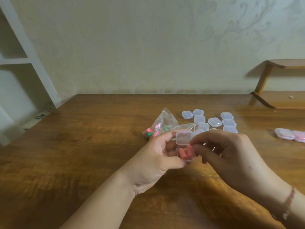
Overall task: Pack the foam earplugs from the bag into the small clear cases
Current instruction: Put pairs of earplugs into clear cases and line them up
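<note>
My left hand holds a small clear case above the wooden table; its lid stands up and open. Two red foam earplugs lie inside the case. My right hand is at the case's right side, its curled fingertips touching the lid's edge. Behind my left hand lies a crumpled clear bag with pink and green earplugs showing inside. Several empty closed cases sit in a cluster behind my hands.
Two closed cases with pink contents lie at the right edge of the table. A low wooden shelf stands at the back right. A white shelving unit is at the left, against the wall.
</note>
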